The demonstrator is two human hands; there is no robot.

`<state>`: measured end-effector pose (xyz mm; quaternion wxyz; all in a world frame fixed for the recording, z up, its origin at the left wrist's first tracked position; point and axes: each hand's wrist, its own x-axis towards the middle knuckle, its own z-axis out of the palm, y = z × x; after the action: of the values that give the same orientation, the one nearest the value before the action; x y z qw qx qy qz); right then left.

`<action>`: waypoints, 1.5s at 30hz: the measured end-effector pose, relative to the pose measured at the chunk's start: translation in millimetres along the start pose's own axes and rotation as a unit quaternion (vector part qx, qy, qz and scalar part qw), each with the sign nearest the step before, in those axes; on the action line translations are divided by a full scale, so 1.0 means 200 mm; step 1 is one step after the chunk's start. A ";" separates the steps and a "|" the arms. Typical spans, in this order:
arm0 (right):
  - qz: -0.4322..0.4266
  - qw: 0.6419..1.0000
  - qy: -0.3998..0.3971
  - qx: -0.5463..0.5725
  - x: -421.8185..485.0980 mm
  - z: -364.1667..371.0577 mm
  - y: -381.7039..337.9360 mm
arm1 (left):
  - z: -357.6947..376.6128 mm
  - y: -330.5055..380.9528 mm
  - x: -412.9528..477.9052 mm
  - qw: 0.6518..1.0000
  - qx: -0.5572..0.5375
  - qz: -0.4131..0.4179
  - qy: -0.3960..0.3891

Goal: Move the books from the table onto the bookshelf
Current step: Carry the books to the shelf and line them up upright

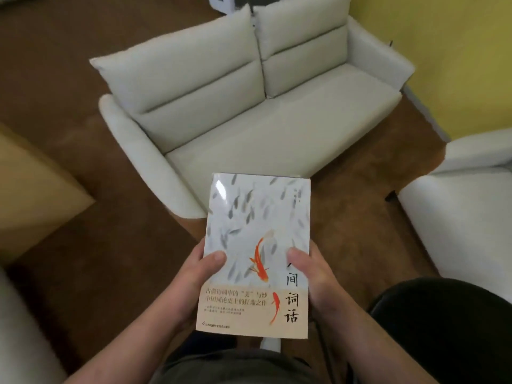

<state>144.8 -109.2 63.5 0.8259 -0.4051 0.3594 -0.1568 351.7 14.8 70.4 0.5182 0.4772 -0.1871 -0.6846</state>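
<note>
I hold one book (pixel 256 239) flat in front of my body, cover up. Its pale cover shows grey fish, two orange fish and dark Chinese characters. My left hand (pixel 191 284) grips its left edge with the thumb lying on the cover. My right hand (pixel 313 281) grips the right edge the same way. The book hangs over the brown floor, just in front of the sofa. No bookshelf and no other books show in this view.
A white two-seat sofa (pixel 249 106) stands ahead. A white seat (pixel 457 217) sits at the right, a tan table corner (pixel 36 195) at the left, a pale cushion edge (pixel 19 342) at the lower left. A yellow wall (pixel 457 51) rises at the back right.
</note>
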 end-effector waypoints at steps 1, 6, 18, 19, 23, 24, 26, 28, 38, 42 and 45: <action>0.007 1.000 -0.017 -0.016 0.03 0.06 0.01 | -0.04 -0.01 -0.07 1.000 -0.011 0.005 0.026; 0.041 0.994 -0.073 -0.068 0.20 0.38 0.09 | -0.27 -0.05 -0.35 0.989 -0.061 0.060 0.119; 0.061 0.973 -0.162 -0.149 0.69 1.41 0.34 | -1.13 0.11 -0.88 0.956 -0.127 0.112 0.240; 0.063 0.971 -0.169 -0.154 0.74 1.51 0.36 | -1.21 0.14 -0.93 0.954 -0.123 0.112 0.250; 0.080 0.959 -0.228 -0.148 0.88 1.85 0.42 | -1.46 0.27 -1.09 0.945 -0.108 0.123 0.283; 0.089 0.956 -0.241 -0.143 0.92 1.91 0.42 | -1.50 0.31 -1.12 0.944 -0.106 0.126 0.286; 0.113 0.950 -0.259 -0.136 0.99 2.01 0.43 | -1.59 0.37 -1.15 0.942 -0.111 0.132 0.288; 0.126 0.946 -0.262 -0.143 1.06 2.09 0.43 | -1.68 0.42 -1.17 0.939 -0.125 0.136 0.291; 0.127 0.946 -0.248 -0.163 1.62 2.41 0.39 | -2.16 0.72 -1.02 0.931 -0.163 0.119 0.306; 0.127 0.952 -0.244 -0.133 1.96 2.49 0.34 | -2.40 0.90 -0.85 0.931 -0.174 0.096 0.306; 0.125 0.957 -0.222 -0.140 2.21 2.56 0.25 | -2.60 1.09 -0.70 0.924 -0.180 0.067 0.332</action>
<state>818.0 -36.0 30.7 0.8330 -0.4927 0.2334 0.0936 908.7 176.8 51.5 0.6728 0.5619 0.0903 -0.4728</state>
